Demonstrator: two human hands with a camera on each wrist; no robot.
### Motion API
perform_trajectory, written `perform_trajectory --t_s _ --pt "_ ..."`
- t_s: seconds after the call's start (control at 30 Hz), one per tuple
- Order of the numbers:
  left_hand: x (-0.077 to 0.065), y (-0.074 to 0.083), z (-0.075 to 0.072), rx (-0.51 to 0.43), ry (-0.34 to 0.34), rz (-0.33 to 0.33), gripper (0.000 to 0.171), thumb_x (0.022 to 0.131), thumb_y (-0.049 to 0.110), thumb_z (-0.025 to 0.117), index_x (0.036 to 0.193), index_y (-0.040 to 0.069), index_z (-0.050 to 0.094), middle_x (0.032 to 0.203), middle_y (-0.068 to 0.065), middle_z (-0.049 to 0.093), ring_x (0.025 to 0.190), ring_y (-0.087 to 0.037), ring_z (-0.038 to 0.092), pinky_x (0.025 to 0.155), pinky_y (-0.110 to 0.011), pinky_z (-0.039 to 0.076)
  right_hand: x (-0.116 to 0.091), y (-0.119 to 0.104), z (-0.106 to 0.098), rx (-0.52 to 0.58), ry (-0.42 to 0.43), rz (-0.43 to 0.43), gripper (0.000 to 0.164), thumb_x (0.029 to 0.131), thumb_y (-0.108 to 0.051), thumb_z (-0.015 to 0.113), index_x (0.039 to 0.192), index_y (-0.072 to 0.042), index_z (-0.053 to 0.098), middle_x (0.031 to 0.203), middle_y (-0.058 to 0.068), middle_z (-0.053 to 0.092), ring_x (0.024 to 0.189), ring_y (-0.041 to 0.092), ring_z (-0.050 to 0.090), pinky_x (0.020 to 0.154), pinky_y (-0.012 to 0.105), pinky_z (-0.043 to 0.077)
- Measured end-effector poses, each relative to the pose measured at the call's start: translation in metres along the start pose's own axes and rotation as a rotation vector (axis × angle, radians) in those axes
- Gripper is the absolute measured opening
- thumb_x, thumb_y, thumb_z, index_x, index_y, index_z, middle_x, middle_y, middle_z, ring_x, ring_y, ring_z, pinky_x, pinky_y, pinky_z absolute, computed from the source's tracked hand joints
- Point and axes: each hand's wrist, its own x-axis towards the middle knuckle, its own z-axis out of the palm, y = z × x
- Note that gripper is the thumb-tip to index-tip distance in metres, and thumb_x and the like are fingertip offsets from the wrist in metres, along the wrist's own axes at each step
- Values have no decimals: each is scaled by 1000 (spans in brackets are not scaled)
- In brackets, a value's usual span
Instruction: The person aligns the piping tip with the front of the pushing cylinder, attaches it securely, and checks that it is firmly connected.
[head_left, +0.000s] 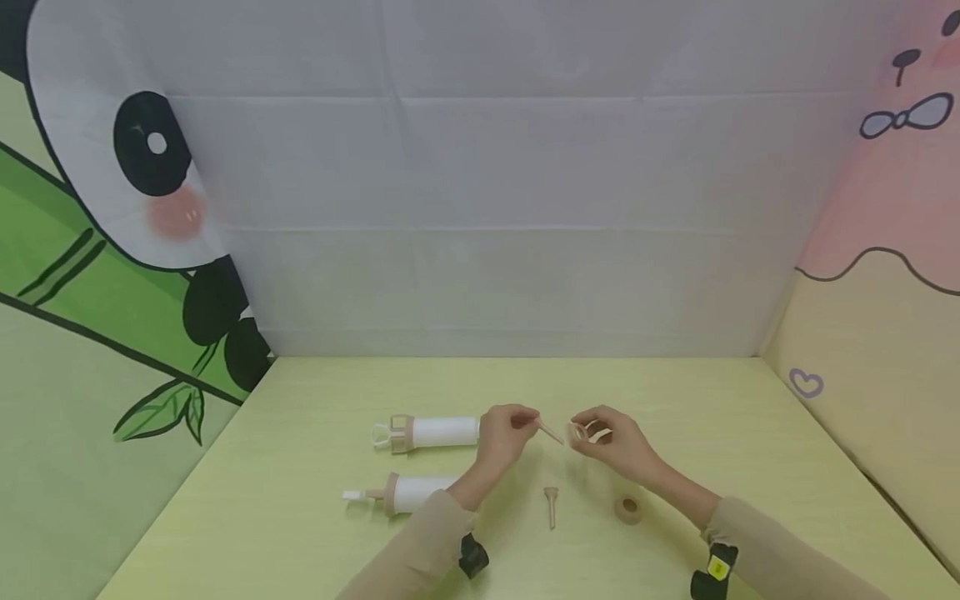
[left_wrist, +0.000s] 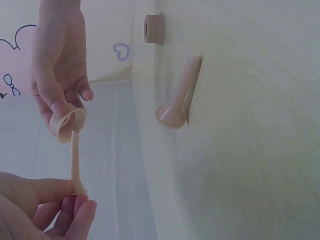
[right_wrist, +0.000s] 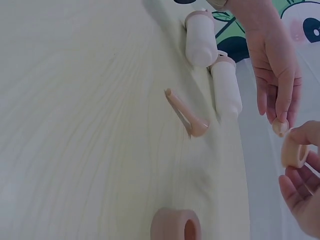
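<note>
My left hand (head_left: 504, 435) pinches the flared end of a slim beige peg (left_wrist: 75, 157) between thumb and fingers, its thin end pointing away. Across from it, my right hand (head_left: 621, 447) holds a beige ring (left_wrist: 65, 124) by the rim. In the left wrist view the peg's thin tip overlaps the ring's lower edge. Both pieces are held above the table. Below the hands, a second peg (head_left: 551, 504) with a flared end lies on the tabletop. Closer to the right forearm rests another beige ring (head_left: 628, 509).
Two white cylinders with beige collars lie on the left: a farther one (head_left: 445, 432) with a pale looped end, and a nearer one (head_left: 420, 493) with a white-tipped rod, partly behind the left arm. The pale yellow table (head_left: 262, 517) meets printed cloth walls.
</note>
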Motion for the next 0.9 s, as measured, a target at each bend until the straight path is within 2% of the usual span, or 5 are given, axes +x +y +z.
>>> perform_trajectory --t_s 0.4,0.63,0.9 --pt "5 5 -5 -20 59 60 7 79 5 68 85 1 70 80 -9 69 72 -20 65 67 -27 53 11 -7 3 28 30 -46 28 78 -9 71 104 -2 61 95 9 61 83 23 58 66 23 51" --pt "7 7 -4 -30 59 23 9 80 8 68 86 3 71 81 -6 69 73 -18 65 68 -27 53 10 -27 1 65 35 -74 27 78 0 68 103 5 59 94 17 59 82 31 58 65 25 51" --pt "11 10 1 -103 85 30 9 80 7 68 86 1 71 80 -9 69 73 -20 65 66 -23 53 19 0 8 80 56 -56 29 77 -4 70 104 1 60 94 12 61 83 23 60 67 25 52"
